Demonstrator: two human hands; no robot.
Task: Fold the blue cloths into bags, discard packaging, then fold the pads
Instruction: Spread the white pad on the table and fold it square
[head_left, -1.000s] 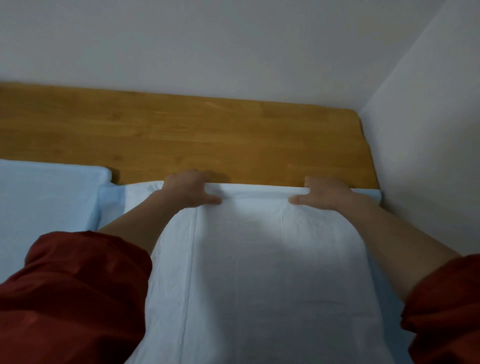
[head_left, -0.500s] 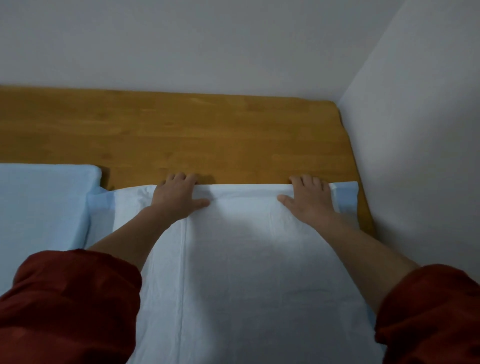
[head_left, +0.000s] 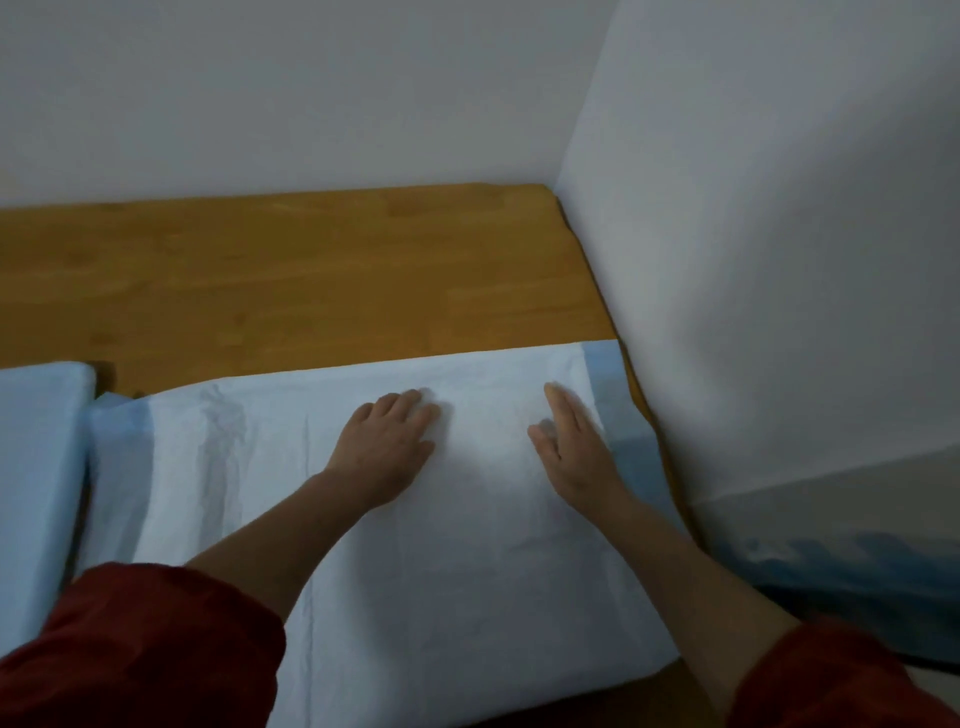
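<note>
A pale blue-white pad (head_left: 483, 571) lies spread flat on the wooden surface (head_left: 291, 280), with a darker blue border strip (head_left: 618, 415) along its right side and another at its left end. My left hand (head_left: 387, 449) rests palm down on the pad's middle, fingers apart, holding nothing. My right hand (head_left: 574, 444) lies flat on the pad close to the right border, fingers stretched forward. Both forearms come from red sleeves at the bottom.
A second light blue folded item (head_left: 36, 447) lies at the left edge, just apart from the pad. White walls (head_left: 753, 260) meet in a corner right behind the wood. Blue-patterned material (head_left: 852, 577) sits at the lower right by the wall.
Both hands left the pad's far edge and slid back and rightward onto its surface, now lying flat. The view shifted left, so the corner sits farther right.
</note>
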